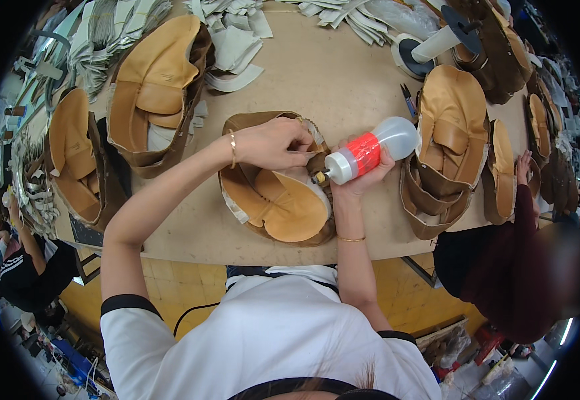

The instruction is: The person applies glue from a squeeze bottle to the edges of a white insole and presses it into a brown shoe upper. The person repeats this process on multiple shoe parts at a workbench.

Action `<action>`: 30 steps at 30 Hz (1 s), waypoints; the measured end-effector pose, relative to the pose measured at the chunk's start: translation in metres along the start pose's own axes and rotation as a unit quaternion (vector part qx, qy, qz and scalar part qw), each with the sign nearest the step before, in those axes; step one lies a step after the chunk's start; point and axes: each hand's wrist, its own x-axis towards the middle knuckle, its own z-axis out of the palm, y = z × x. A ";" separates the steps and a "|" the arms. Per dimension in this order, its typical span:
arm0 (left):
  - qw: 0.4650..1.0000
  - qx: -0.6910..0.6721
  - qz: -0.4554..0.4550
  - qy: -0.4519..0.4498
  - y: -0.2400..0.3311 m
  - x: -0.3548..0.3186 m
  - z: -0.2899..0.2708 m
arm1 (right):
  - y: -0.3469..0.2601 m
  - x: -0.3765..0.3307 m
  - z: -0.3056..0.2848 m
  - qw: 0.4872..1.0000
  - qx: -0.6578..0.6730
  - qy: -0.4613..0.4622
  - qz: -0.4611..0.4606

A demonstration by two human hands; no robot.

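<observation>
In front of me on the table lies a brown leather shoe upper [240,193] with a tan lining, its opening facing up. My left hand [278,143] reaches over its far side, the fingers closed in a pinch on the upper's edge. My right hand [367,181] is wrapped round a clear squeeze bottle [365,155] with a white cap and a red band. The bottle lies tilted, its small nozzle pointing left at the upper, close to the left fingers. Whether the nozzle touches the leather, I cannot tell.
More brown uppers stand left [160,87] and right [451,147] on the tan table [303,73]. Pale strips [233,47] are heaped at the back. A white spool [437,45] and small snips [408,99] lie back right. A person in dark red [513,267] works at the right.
</observation>
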 end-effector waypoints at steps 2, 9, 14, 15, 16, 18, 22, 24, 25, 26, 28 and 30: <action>1.000 -0.014 0.008 -0.009 -0.003 -0.003 -0.002 | 0.000 0.000 -0.004 1.000 0.010 -0.024 0.010; 0.991 -0.109 0.076 -0.018 -0.016 -0.014 -0.012 | 0.003 -0.001 -0.004 1.000 0.006 0.021 -0.007; 0.987 -0.125 0.104 0.000 -0.017 -0.021 -0.012 | 0.003 -0.001 -0.005 1.000 -0.007 0.021 -0.018; 0.986 -0.131 0.107 0.003 -0.016 -0.023 -0.012 | 0.002 -0.001 -0.006 0.999 -0.013 0.030 -0.024; 0.984 -0.163 0.075 -0.004 -0.016 -0.025 -0.011 | 0.002 -0.001 -0.006 0.999 -0.017 0.017 -0.025; 0.975 -0.222 0.020 -0.020 -0.014 -0.029 -0.010 | 0.002 -0.002 -0.005 0.999 -0.017 0.021 -0.028; 0.939 -0.342 -0.020 0.034 -0.013 -0.028 0.005 | 0.003 -0.004 0.008 0.996 -0.021 0.070 -0.057; 0.926 -0.369 -0.030 0.076 -0.013 -0.025 0.015 | 0.000 -0.005 0.020 0.992 -0.034 0.079 -0.091; 0.920 -0.379 -0.042 0.088 -0.012 -0.025 0.020 | -0.004 -0.006 0.026 0.988 -0.050 0.112 -0.098; 0.914 -0.388 -0.058 0.103 -0.012 -0.025 0.024 | -0.010 -0.008 0.031 0.982 -0.080 0.101 -0.140; 0.903 -0.407 -0.079 0.113 -0.009 -0.025 0.032 | -0.027 -0.009 0.040 0.959 -0.145 0.105 -0.218; 0.895 -0.419 -0.094 0.120 -0.008 -0.024 0.035 | -0.048 -0.006 0.045 0.879 -0.337 0.013 -0.338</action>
